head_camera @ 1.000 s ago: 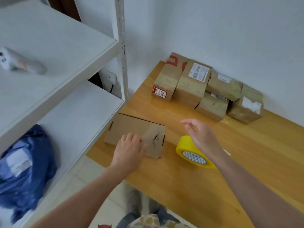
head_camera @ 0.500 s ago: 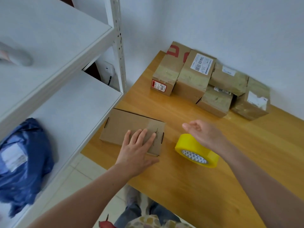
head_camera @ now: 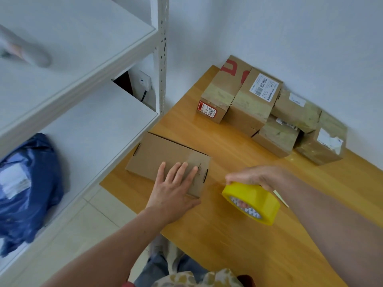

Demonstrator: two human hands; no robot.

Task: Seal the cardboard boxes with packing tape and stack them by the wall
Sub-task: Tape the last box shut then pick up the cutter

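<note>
A flat brown cardboard box (head_camera: 159,154) lies near the left corner of the wooden table (head_camera: 238,235). My left hand (head_camera: 174,187) rests flat on the box's near right part, fingers spread. My right hand (head_camera: 255,176) grips the yellow roll of packing tape (head_camera: 251,201) from above, and the roll is tilted up off the table just right of the box. Several taped cardboard boxes (head_camera: 255,98) are stacked against the white wall at the back of the table.
A white metal shelf unit (head_camera: 83,59) stands to the left, its post (head_camera: 160,54) close to the table's edge. A blue plastic bag (head_camera: 24,189) lies on its lower shelf and a blurred grey object (head_camera: 22,52) on the upper one. Tiled floor shows below.
My right hand has come down onto the yellow tape roll, closed on it and tilted it up. My left hand has slid forward and flattened on the box.
</note>
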